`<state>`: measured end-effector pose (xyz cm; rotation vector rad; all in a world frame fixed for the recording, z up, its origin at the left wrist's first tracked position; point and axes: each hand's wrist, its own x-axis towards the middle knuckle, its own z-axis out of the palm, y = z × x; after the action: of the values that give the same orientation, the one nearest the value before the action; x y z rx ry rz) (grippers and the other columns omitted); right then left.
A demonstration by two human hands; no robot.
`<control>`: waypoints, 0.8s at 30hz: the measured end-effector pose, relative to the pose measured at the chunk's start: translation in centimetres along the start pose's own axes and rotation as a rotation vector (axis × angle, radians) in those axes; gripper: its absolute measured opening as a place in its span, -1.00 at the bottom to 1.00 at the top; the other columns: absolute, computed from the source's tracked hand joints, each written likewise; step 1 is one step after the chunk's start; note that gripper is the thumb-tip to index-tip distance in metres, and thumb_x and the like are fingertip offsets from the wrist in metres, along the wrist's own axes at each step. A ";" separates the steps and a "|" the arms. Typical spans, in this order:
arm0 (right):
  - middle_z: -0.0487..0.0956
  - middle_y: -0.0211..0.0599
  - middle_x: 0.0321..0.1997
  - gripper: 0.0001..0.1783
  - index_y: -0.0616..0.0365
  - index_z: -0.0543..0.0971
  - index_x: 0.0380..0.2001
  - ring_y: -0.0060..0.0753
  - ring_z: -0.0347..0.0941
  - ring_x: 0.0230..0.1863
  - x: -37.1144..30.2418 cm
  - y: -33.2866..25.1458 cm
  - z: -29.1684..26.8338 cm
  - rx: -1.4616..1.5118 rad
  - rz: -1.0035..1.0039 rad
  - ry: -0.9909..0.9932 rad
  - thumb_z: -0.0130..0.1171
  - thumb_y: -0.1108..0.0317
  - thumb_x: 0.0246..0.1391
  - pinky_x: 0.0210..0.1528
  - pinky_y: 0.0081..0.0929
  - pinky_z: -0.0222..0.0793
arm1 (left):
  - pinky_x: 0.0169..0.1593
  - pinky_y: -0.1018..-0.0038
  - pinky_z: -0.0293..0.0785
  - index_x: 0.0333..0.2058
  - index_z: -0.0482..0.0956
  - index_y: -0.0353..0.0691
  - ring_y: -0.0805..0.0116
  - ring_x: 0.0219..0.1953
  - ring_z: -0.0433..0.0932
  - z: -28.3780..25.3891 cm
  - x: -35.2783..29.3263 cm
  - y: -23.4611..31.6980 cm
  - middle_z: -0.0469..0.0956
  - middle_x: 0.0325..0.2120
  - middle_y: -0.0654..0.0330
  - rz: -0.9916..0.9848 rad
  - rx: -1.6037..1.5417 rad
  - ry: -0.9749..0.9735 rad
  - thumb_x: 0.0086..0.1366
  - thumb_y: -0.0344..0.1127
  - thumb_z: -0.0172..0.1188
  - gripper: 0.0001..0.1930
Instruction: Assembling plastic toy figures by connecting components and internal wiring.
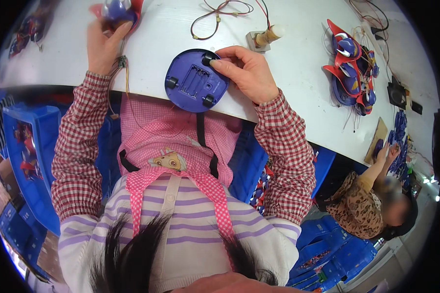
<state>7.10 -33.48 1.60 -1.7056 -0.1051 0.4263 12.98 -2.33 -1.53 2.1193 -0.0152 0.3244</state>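
My right hand (247, 72) grips the right edge of a round purple toy base (185, 73), its thumb against a black wheel. The base shows its underside, with black wheels and a battery compartment without batteries, and it overhangs the table's near edge. At the upper left, my left hand (105, 46) holds a toy figure part (117, 10) in red, purple and white, partly cut off by the picture's rim. Thin wires and a small green circuit board (121, 61) hang below that hand.
On the white table (298, 73), a wired brush-like tool in a small block (265, 38) stands beyond the base. Piled red and purple toy parts (349, 66) lie at right. Blue crates (32, 146) flank me. A co-worker (364, 205) sits at far right.
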 end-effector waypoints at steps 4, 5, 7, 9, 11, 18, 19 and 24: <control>0.52 -0.35 -0.45 -0.70 0.30 0.55 -0.20 -0.66 0.37 -0.51 -0.1 0.5 0.0 -0.076 -0.047 0.060 0.25 0.37 -0.01 -0.46 -0.82 0.32 | 0.00 0.43 0.39 0.01 0.28 -0.45 0.17 -0.08 0.42 0.1 0.3 0.5 0.36 -0.12 -0.07 -0.006 -0.015 0.028 0.08 -0.18 0.32 -0.37; 0.53 -0.32 -0.44 -0.71 0.32 0.55 -0.23 -0.63 0.38 -0.50 -0.1 0.5 0.1 -0.085 -0.056 0.069 0.25 0.36 -0.01 -0.44 -0.79 0.34 | 0.02 0.41 0.39 0.02 0.27 -0.45 0.15 -0.06 0.41 -0.1 0.2 1.0 0.35 -0.10 -0.08 -0.023 -0.051 0.022 0.08 -0.18 0.32 -0.36; 0.54 -0.27 -0.43 -0.71 0.35 0.55 -0.28 -0.57 0.41 -0.48 -0.1 0.7 0.2 -0.101 -0.075 0.085 0.24 0.34 -0.02 -0.40 -0.72 0.38 | 0.05 0.38 0.39 0.03 0.25 -0.45 0.10 -0.02 0.40 -0.6 -0.2 1.7 0.33 -0.07 -0.11 -0.059 -0.121 0.013 0.06 -0.17 0.33 -0.33; 0.54 -0.27 -0.43 -0.71 0.35 0.55 -0.28 -0.57 0.41 -0.48 0.2 0.6 0.2 -0.117 -0.081 0.095 0.24 0.34 -0.02 -0.40 -0.71 0.38 | 0.07 0.37 0.38 0.04 0.25 -0.45 0.09 0.00 0.40 -1.0 -0.7 1.7 0.32 -0.06 -0.12 -0.090 -0.126 0.023 0.06 -0.17 0.33 -0.33; 0.54 -0.27 -0.43 -0.71 0.35 0.55 -0.27 -0.55 0.41 -0.47 0.4 0.4 0.0 -0.151 -0.093 0.121 0.24 0.34 -0.02 -0.39 -0.70 0.38 | 0.10 0.35 0.36 0.04 0.24 -0.44 0.06 0.02 0.38 -1.5 -1.2 1.7 0.31 -0.04 -0.13 -0.148 -0.139 0.040 0.06 -0.17 0.33 -0.32; 0.48 -0.36 -0.40 -0.71 0.27 0.51 -0.19 -0.62 0.29 -0.48 -2.1 -0.3 -0.1 -0.383 -0.318 0.414 0.23 0.43 -0.02 -0.43 -0.73 0.25 | -0.22 0.54 0.42 -0.04 0.34 -0.34 0.30 -0.29 0.42 -1.4 -5.4 6.8 0.35 -0.19 0.05 0.063 0.033 0.024 0.07 -0.27 0.29 -0.49; 0.47 -0.37 -0.40 -0.66 0.27 0.49 -0.16 -0.61 0.27 -0.48 -2.5 0.0 -0.3 -0.321 -0.326 0.494 0.25 0.43 -0.04 -0.44 -0.72 0.24 | -0.30 0.56 0.41 -0.07 0.37 -0.31 0.36 -0.37 0.40 -0.9 -6.3 8.3 0.37 -0.24 0.10 0.001 -0.058 -0.109 0.08 -0.29 0.27 -0.54; 0.46 -0.33 -0.35 -0.58 0.29 0.46 -0.14 -0.61 0.29 -0.42 -1.3 -1.9 -2.0 -0.339 -0.269 0.679 0.31 0.38 -0.09 -0.40 -0.72 0.27 | -0.36 0.52 0.44 -0.16 0.45 -0.31 0.28 -0.37 0.51 2.5 -6.3 9.2 0.44 -0.34 0.11 0.238 0.285 -0.306 0.18 -0.25 0.15 -0.69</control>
<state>6.87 -35.35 3.92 -2.0485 0.0954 -0.4007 6.20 -10.13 3.30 2.4378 -0.4254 0.1434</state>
